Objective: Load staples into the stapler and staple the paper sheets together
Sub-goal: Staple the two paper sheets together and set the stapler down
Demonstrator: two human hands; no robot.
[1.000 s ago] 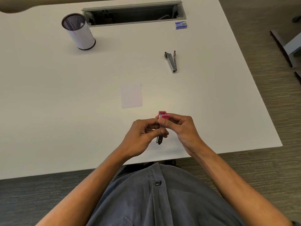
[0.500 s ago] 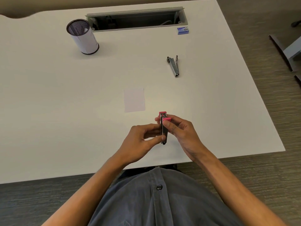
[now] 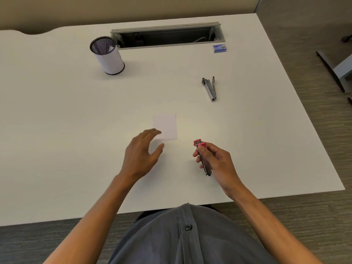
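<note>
My right hand (image 3: 216,161) holding the pink stapler (image 3: 202,157) near the table's (image 3: 57,130) front edge, my left hand (image 3: 142,155) with fingers spread wide, touching the paper sheets (image 3: 167,125).

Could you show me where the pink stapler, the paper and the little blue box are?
pink stapler (image 3: 202,158): head view, on its metal body, gripped by the right hand.
paper (image 3: 167,125): head view, middle of the sheet.
blue box (image 3: 219,48): head view, on its top face.

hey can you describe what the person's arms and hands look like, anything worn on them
Both forearms are bare, with no sleeves reaching them. The left hand and right hand show no gloves, watch, rings or bracelets. The person wears a grey-blue buttoned shirt with dark buttons.
</note>
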